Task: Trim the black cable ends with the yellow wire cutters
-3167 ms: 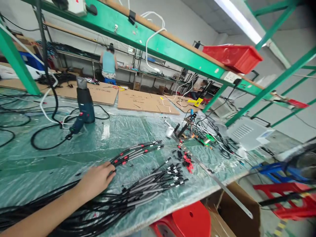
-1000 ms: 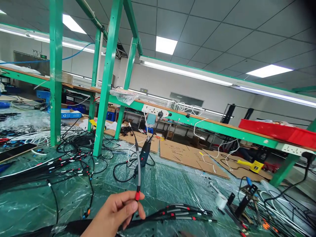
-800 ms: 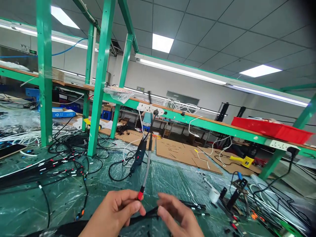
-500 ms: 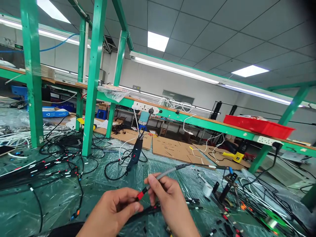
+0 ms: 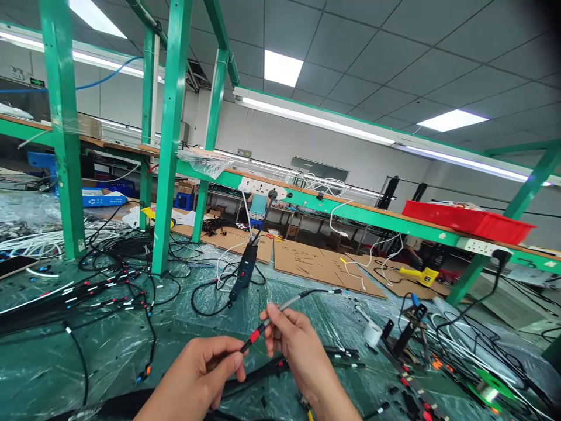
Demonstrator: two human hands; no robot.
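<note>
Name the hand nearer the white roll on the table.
Right. The right hand is apart from the white roll, to its left in view; the left hand is farther left.

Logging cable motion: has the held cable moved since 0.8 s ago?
Yes, down and right in view: the held cable, its far end then above the power strip, now ends below and right of it.

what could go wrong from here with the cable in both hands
The held cable juts out past the right hand, so its free end might snag. It could also tangle with the black cables below it. The left hand pinches it near the red band, which might shift.
</note>
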